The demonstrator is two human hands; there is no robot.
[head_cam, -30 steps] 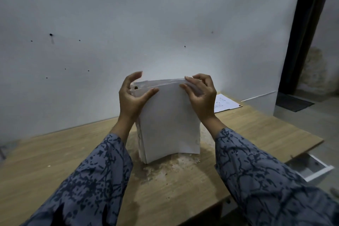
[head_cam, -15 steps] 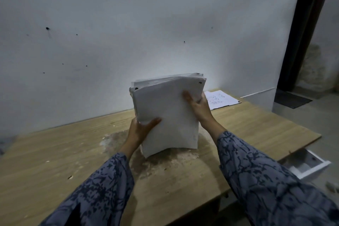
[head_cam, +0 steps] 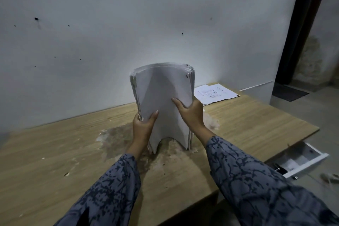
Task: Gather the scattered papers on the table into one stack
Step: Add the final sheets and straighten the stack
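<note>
A: Where is the stack of papers (head_cam: 163,101)?

B: Standing on its lower edge on the wooden table (head_cam: 256,124), over a pale worn patch (head_cam: 117,137) in the middle of the tabletop. The sheets bow outward toward the camera, so the bottom edge arches and only the two lower corners touch the wood.

A: And the hands?

B: The left hand (head_cam: 142,124) grips the stack's left edge low down. Its thumb (head_cam: 153,115) lies across the front sheet, and the other fingers wrap round behind the pile, out of sight. The right hand (head_cam: 192,113) holds the right edge a little higher, thumb (head_cam: 178,102) pressed flat on the front sheet and pointing up and to the left, the fingers curled round the back.

A: So both are closed on it?

B: Yes, each pinches the pile between thumb in front and fingers behind. The paper rises well above both hands, and its top edge is free.

A: Anything else on the table?

B: A few loose printed sheets (head_cam: 215,93) lie flat near the far right corner, just behind the right hand and apart from the stack. Beyond the table's right edge an open white drawer (head_cam: 304,163) shows below. Both arms wear dark patterned sleeves (head_cam: 256,185).
</note>
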